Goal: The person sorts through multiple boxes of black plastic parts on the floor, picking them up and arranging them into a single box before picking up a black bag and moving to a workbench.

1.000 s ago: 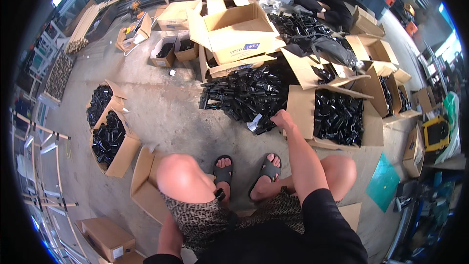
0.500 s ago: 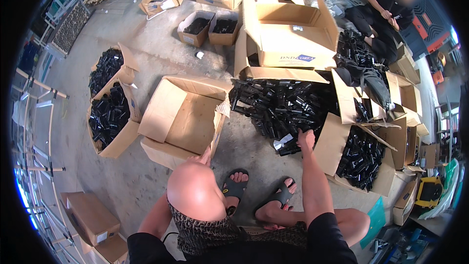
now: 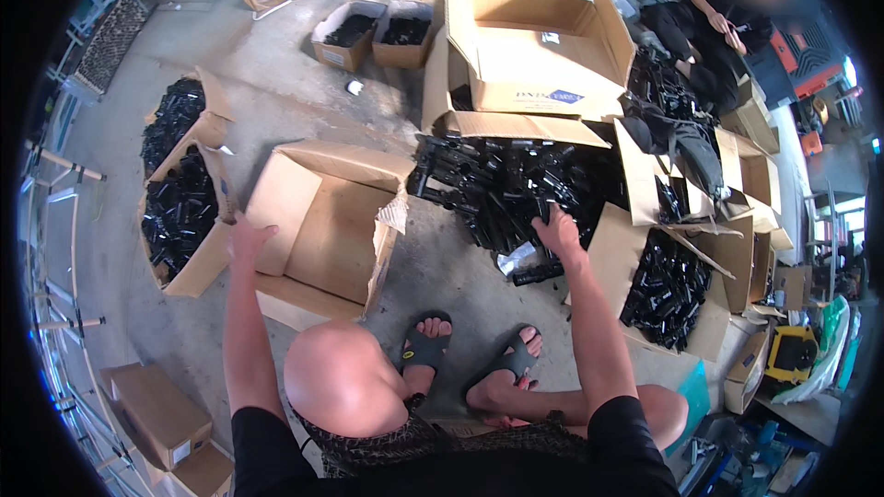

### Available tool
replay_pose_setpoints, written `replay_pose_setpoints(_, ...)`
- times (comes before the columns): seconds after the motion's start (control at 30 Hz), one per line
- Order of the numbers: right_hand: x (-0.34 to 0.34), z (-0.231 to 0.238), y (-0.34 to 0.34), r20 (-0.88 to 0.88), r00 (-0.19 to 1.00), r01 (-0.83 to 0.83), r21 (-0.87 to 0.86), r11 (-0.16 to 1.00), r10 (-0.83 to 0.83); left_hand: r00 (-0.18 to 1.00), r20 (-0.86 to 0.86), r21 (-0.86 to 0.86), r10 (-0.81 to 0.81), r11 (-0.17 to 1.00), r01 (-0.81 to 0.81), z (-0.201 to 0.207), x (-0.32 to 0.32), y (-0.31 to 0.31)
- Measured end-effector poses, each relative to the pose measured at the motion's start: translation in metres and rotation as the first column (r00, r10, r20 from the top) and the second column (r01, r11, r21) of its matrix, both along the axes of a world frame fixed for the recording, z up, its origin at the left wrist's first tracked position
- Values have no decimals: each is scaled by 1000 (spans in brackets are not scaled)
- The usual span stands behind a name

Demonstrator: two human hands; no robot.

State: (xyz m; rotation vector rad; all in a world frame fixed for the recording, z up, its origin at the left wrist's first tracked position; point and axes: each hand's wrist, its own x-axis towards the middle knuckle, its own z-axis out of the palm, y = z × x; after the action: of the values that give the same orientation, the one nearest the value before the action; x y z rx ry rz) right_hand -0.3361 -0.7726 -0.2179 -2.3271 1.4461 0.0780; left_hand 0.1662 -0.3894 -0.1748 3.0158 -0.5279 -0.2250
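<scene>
My left hand [image 3: 250, 238] is at the left edge of an open cardboard box [image 3: 336, 262], thumb stretched away from the fingers, with nothing visible in it. The bare brown bottom of that box shows. To the right, my right hand [image 3: 560, 232] reaches into a heap of shiny black tubular parts [image 3: 497, 189], its fingers and thumb closed about one black part [image 3: 541, 209]. A crumpled pale wrapper [image 3: 517, 260] lies at the heap's near edge, beside another black part [image 3: 538, 272].
Two boxes of black parts [image 3: 180, 212] stand at the left. A filled box [image 3: 668, 290] is at the right, a large open carton [image 3: 543, 46] behind the heap. A person [image 3: 718, 32] sits at the far right. My sandalled feet [image 3: 428, 342] are in front.
My left hand has moved left and forward from beside my knee to the box's left edge. My right hand has shifted farther into the heap. The view has moved slightly.
</scene>
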Motion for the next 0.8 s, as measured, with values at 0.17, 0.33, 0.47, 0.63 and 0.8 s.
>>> replay_pose_setpoints(0.17,11,-16,24,-5,979,202,27,979,-202,993,-59,19,-99,995,100,4,10,-4)
replay_pose_setpoints(0.33,13,49,20,78,975,158,418,895,-209,989,-142,-30,-47,999,43,-12,-3,33)
replay_pose_setpoints(0.47,-15,77,33,235,871,108,765,635,-431,996,-58,-65,-72,996,68,-11,-55,19)
replay_pose_setpoints(0.63,46,120,100,474,732,-178,827,533,-490,996,-90,7,23,1000,-23,-16,-74,11)
replay_pose_setpoints(0.8,131,120,171,536,781,-389,818,423,-319,959,82,364,-270,904,223,27,-132,-37)
